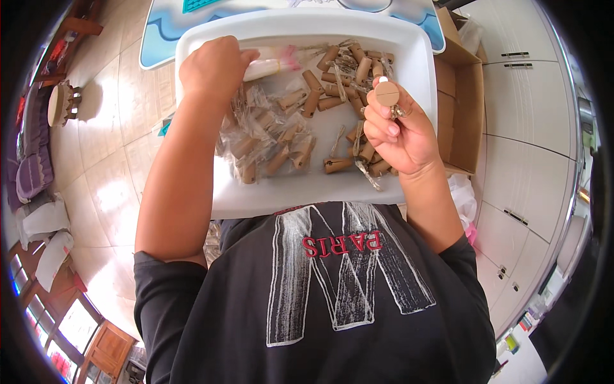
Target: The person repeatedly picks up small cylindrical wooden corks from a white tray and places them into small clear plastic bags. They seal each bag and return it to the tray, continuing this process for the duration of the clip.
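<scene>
Over the left part of a white plastic tub (419,128), my left hand (211,70) is bent down with its fingers curled and mostly hidden. Its thumb lies against a bundle of clear plastic bags (272,66) with pink edges. My right hand (406,131) pinches a small brown cylinder (387,94), its round, grooved end turned up; a bit of twine (398,112) dangles beside it. Below the right hand and farther back lie several loose brown cylinders (311,102) with twine. More cylinders, wrapped in clear bags (275,144), are heaped on the tub's left side.
The tub rests against my lap, its far side over a blue-and-white table (160,38). An open cardboard box (464,109) stands close at the right, before white cabinets (527,96). A round wooden stool (62,102) stands on the tiled floor at the left.
</scene>
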Available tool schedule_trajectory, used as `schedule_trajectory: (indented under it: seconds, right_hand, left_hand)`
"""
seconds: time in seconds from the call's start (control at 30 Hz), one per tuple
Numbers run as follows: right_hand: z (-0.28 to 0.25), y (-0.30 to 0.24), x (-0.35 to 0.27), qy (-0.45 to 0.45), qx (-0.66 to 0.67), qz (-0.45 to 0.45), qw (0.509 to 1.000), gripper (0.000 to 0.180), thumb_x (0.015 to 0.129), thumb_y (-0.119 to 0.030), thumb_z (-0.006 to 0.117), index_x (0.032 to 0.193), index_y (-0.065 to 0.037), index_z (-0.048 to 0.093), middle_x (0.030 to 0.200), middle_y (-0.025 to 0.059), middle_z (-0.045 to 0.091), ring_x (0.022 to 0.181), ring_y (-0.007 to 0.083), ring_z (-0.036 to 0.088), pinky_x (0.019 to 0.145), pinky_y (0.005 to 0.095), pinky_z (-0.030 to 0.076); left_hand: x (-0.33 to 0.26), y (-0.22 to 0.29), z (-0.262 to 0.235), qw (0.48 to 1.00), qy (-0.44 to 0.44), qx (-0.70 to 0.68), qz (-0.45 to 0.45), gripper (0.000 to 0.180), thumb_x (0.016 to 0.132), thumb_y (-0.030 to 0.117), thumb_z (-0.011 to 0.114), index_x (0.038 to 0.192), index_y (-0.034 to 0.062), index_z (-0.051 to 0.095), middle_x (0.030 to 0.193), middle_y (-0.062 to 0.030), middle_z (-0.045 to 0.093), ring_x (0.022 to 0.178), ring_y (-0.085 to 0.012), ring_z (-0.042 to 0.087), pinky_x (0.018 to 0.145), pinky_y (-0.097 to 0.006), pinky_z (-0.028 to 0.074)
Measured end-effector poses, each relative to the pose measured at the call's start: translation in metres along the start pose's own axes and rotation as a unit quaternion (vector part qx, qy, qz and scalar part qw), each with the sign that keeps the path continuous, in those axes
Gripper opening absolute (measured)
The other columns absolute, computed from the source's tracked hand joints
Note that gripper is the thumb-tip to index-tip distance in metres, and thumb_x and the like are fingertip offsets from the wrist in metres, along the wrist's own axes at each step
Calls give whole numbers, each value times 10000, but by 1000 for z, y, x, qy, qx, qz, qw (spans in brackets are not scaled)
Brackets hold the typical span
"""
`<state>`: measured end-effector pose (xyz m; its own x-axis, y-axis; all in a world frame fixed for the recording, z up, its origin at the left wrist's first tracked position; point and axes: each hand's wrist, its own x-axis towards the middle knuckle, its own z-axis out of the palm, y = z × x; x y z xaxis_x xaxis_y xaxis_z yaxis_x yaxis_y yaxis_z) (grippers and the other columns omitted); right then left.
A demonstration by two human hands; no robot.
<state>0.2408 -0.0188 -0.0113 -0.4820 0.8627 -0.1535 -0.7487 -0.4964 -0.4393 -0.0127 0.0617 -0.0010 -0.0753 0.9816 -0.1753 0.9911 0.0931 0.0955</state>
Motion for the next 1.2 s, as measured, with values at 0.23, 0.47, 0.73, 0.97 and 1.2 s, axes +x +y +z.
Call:
schedule_trajectory:
  seconds: [0.23,0.47,0.73,0.97,1.2]
  right_hand:
    - [1,0,1,-19,48,18,999,289,875,-88,527,1146,-4,470,760,18,460,568,65,420,487,186,317]
    - [-8,-5,3,-96,170,85,977,267,863,-12,481,1127,25,466,722,22,445,523,75,420,478,200,320]
    - [13,-1,-3,-87,138,47,986,164,871,-30,484,1033,-9,487,727,35,455,542,102,437,453,216,318]
    - [101,20,-32,-297,102,96,945,211,815,-102,622,981,11,557,830,107,569,710,186,534,611,274,404]
    - [111,42,-37,-421,138,101,891,260,825,-93,630,1037,55,600,937,162,620,770,231,605,646,259,476]
  left_hand:
    - [-4,-22,5,997,42,20,54,239,848,234,529,1054,126,585,852,-126,647,807,-297,615,685,-406,466]
    - [-32,-16,-27,995,79,-4,54,270,845,108,486,1112,121,530,817,-119,644,772,-296,614,672,-392,460]
    - [-32,-24,-14,965,102,-239,34,138,840,155,541,916,48,585,733,-105,633,614,-190,596,577,-318,461]
    - [-26,-26,-5,854,19,-520,-17,102,814,91,603,864,3,608,716,-23,603,592,-70,521,523,-192,412]
    - [-34,-13,-3,794,-65,-604,-32,77,858,134,585,854,66,550,629,20,541,535,-45,483,493,-181,367]
